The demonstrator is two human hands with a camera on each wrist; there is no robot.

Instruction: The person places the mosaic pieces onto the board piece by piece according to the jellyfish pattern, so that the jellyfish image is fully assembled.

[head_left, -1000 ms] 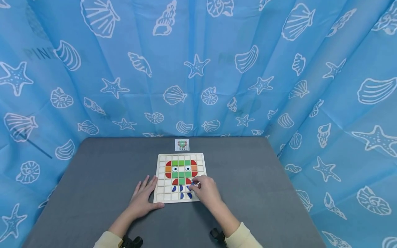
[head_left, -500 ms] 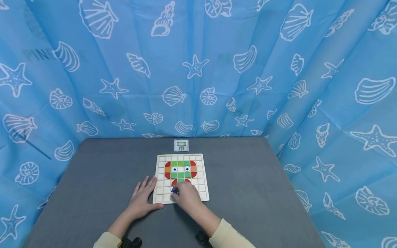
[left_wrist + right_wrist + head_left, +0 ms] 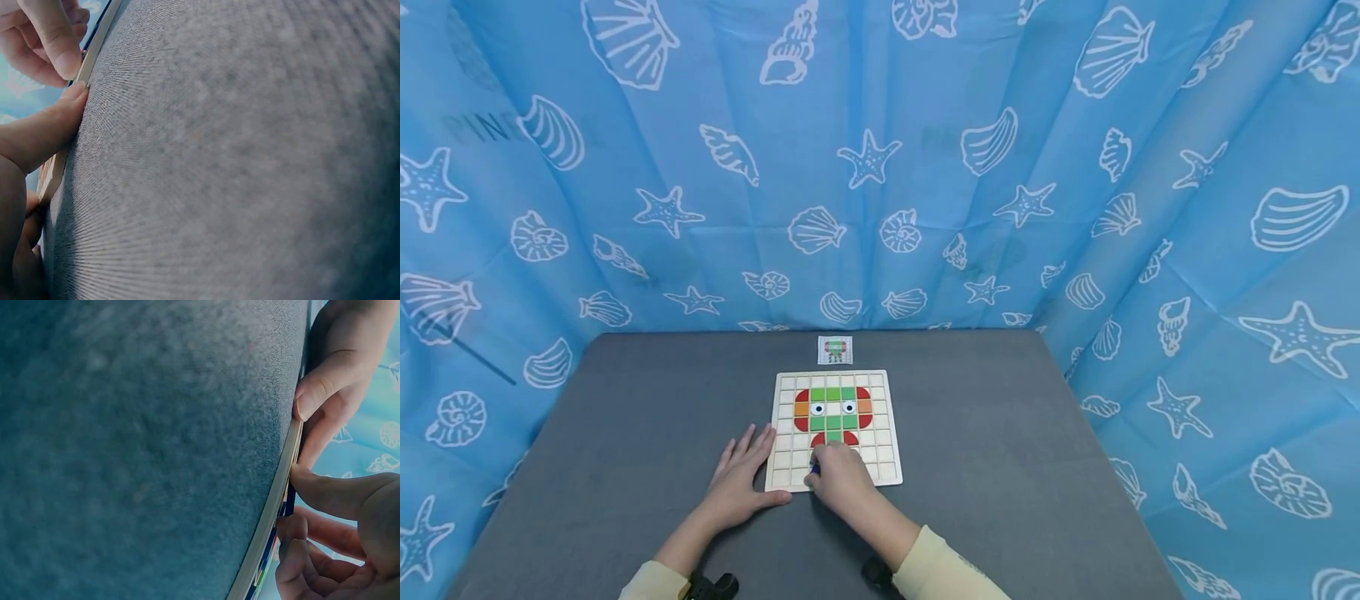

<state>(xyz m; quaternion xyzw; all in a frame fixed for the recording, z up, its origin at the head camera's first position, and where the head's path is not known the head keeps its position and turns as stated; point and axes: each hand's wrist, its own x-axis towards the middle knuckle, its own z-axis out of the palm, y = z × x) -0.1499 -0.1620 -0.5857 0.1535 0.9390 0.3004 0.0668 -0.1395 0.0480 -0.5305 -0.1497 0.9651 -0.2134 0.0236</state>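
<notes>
A pale wooden grid board [image 3: 880,454] lies on the table, with red, orange and green tiles and two eye tiles [image 3: 849,407] forming a face. My left hand [image 3: 735,482] rests with spread fingers against its left edge, the thumb at the front corner. Over the lower rows, my right hand [image 3: 844,481] pinches a small blue tile [image 3: 815,469] between thumb and fingers. In the right wrist view that blue tile [image 3: 289,503] shows at the board's surface between the fingertips. Most of the blue pieces on the lower rows are hidden by the right hand.
A small picture card [image 3: 835,350] with a similar coloured figure lies behind the board. The grey cloth-covered table [image 3: 977,433] ends at a blue curtain [image 3: 865,250] with white shells and starfish.
The right hand has moved left from the board's right side to the lower left rows, carrying a blue piece, and lowered slightly. The left hand has stayed at the board's edge.
</notes>
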